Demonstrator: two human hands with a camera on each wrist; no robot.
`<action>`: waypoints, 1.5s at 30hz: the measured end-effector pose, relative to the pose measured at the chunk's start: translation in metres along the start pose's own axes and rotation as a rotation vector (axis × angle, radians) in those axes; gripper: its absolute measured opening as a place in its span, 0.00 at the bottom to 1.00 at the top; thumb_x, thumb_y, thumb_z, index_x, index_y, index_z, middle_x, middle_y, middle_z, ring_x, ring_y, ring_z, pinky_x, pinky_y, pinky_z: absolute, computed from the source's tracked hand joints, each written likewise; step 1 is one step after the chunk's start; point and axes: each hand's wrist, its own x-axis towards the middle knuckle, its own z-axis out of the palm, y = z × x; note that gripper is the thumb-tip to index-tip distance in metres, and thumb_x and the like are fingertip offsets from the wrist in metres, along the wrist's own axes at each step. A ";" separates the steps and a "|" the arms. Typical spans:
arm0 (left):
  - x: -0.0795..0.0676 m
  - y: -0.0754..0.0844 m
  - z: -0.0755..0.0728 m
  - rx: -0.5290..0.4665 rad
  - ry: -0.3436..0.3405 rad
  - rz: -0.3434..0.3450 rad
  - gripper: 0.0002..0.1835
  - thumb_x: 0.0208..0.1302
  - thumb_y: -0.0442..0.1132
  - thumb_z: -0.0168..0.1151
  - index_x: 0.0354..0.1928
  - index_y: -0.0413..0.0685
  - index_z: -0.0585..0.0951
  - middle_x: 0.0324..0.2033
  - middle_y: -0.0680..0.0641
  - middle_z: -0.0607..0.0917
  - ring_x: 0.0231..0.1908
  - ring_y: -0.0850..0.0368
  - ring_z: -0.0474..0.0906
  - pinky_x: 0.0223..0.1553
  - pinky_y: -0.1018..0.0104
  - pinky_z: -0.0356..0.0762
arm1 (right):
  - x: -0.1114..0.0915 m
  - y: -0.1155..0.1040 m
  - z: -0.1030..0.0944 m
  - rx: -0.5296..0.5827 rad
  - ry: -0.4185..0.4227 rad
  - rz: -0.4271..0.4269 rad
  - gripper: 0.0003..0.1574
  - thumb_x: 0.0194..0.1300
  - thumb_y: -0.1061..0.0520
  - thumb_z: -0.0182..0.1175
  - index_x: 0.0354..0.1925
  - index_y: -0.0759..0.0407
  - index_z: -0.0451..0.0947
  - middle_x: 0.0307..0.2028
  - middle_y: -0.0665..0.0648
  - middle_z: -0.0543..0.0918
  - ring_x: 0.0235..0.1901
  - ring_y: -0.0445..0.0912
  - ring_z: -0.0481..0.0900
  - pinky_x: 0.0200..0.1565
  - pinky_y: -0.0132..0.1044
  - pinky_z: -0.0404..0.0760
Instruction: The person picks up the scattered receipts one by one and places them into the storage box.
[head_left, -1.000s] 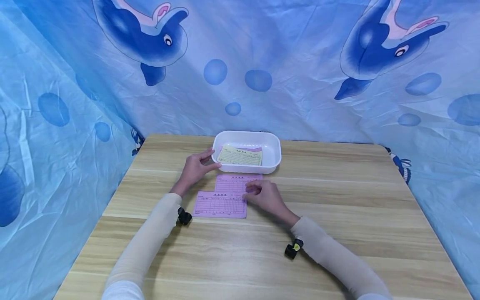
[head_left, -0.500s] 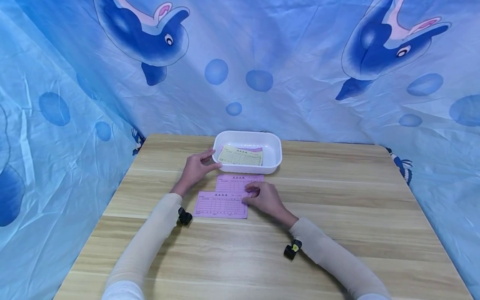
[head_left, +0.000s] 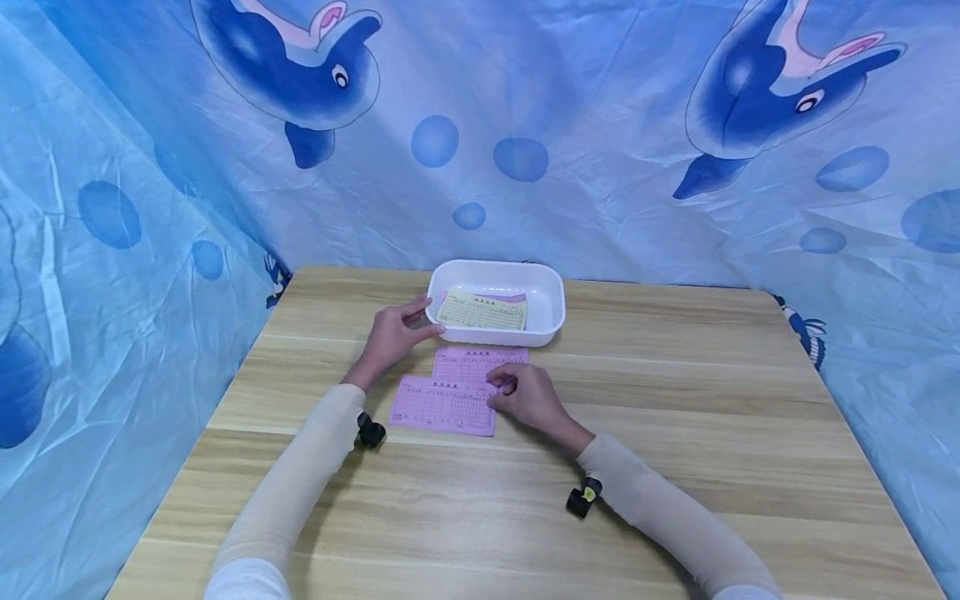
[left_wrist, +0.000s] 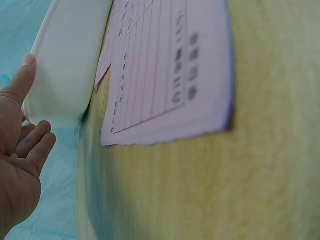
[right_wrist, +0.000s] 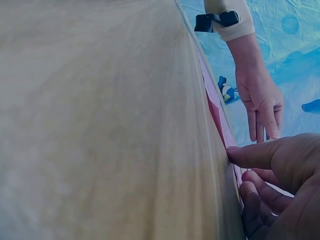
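In the head view, two pink printed form slips lie in front of a white plastic tray. My right hand pinches the right edge of the nearer pink slip, which bows up off the wood and overlaps the farther pink slip. At the tray's front left corner my left hand holds on, with the thumb at the front and fingers at the left side. The left wrist view has the thumb on the tray wall. Inside the tray a yellow slip covers most of a pink slip.
A wood-grain table carries everything. Behind it and along both sides hangs a blue curtain with printed dolphins and bubbles. Small black devices are strapped to the left wrist and the right wrist.
The nearer pink slip has lifted and bowed up, with its left part shifted slightly away from me. My left hand and the tray hold their places.
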 end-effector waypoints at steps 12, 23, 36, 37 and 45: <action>0.002 -0.003 0.001 -0.017 0.005 0.015 0.41 0.55 0.50 0.79 0.68 0.39 0.75 0.70 0.41 0.73 0.63 0.45 0.78 0.60 0.64 0.82 | 0.002 -0.001 -0.001 0.004 -0.031 -0.034 0.17 0.52 0.68 0.76 0.43 0.60 0.88 0.29 0.48 0.84 0.28 0.39 0.79 0.30 0.29 0.83; 0.002 -0.002 0.001 -0.020 0.009 0.022 0.41 0.54 0.50 0.80 0.67 0.40 0.76 0.69 0.41 0.73 0.64 0.45 0.78 0.60 0.62 0.82 | 0.002 -0.002 -0.003 0.003 -0.007 -0.063 0.09 0.58 0.65 0.74 0.39 0.59 0.89 0.29 0.49 0.87 0.28 0.38 0.81 0.31 0.29 0.85; 0.003 -0.003 0.000 0.005 0.010 0.031 0.41 0.54 0.50 0.80 0.66 0.39 0.76 0.69 0.40 0.73 0.63 0.44 0.78 0.60 0.62 0.82 | 0.000 -0.005 -0.011 0.045 0.010 -0.112 0.06 0.60 0.63 0.73 0.36 0.53 0.89 0.33 0.48 0.87 0.34 0.40 0.82 0.39 0.32 0.87; 0.003 -0.003 0.000 0.004 0.009 0.032 0.41 0.54 0.50 0.80 0.66 0.39 0.76 0.69 0.40 0.73 0.63 0.44 0.78 0.60 0.62 0.82 | 0.001 -0.005 -0.012 0.048 0.008 -0.112 0.06 0.61 0.63 0.72 0.36 0.52 0.89 0.33 0.48 0.87 0.33 0.40 0.82 0.37 0.32 0.87; 0.002 -0.002 -0.001 0.003 0.000 0.032 0.40 0.56 0.50 0.79 0.67 0.39 0.76 0.70 0.41 0.72 0.64 0.44 0.78 0.61 0.59 0.82 | 0.002 -0.009 -0.018 0.129 -0.046 -0.068 0.03 0.67 0.63 0.68 0.39 0.56 0.86 0.31 0.51 0.87 0.23 0.48 0.83 0.23 0.35 0.85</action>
